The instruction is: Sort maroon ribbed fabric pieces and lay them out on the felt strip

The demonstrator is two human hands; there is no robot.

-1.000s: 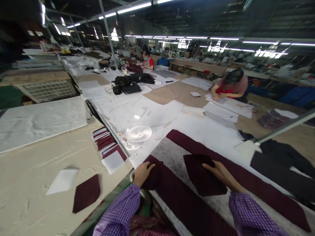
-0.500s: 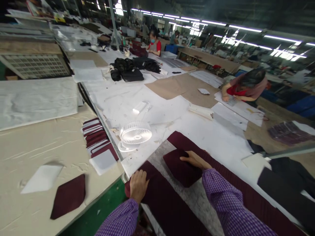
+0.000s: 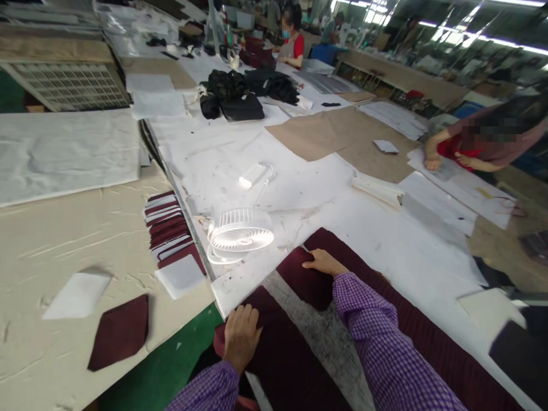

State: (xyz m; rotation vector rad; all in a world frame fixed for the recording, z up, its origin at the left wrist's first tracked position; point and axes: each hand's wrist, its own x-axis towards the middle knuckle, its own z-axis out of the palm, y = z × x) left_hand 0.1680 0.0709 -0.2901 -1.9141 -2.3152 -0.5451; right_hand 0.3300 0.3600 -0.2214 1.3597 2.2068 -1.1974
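Observation:
My right hand (image 3: 323,263) grips the edge of a small maroon fabric piece (image 3: 299,279), which lies over a grey marbled surface (image 3: 327,328). Curled over the near corner of a long maroon fabric strip (image 3: 285,342), my left hand (image 3: 242,335) has its fingers bent around the cloth. A second long maroon fabric strip (image 3: 411,314), ribbed along its edge, runs beyond my right forearm. On the cream-covered table at left lie one maroon fabric piece (image 3: 120,333) and a white sheet piece (image 3: 78,295).
A white fan (image 3: 242,231) and its white battery-like box (image 3: 252,175) stand ahead. Maroon and white pieces (image 3: 171,228) are stacked at the left table's edge. Dark garments (image 3: 244,94) lie farther back. A person (image 3: 483,137) leans over papers at right. Green floor (image 3: 171,357) shows between the tables.
My right hand has moved forward and left with the small maroon piece, toward the strips' far ends. My left hand stays on the strip's corner. The view has turned downward and slightly left.

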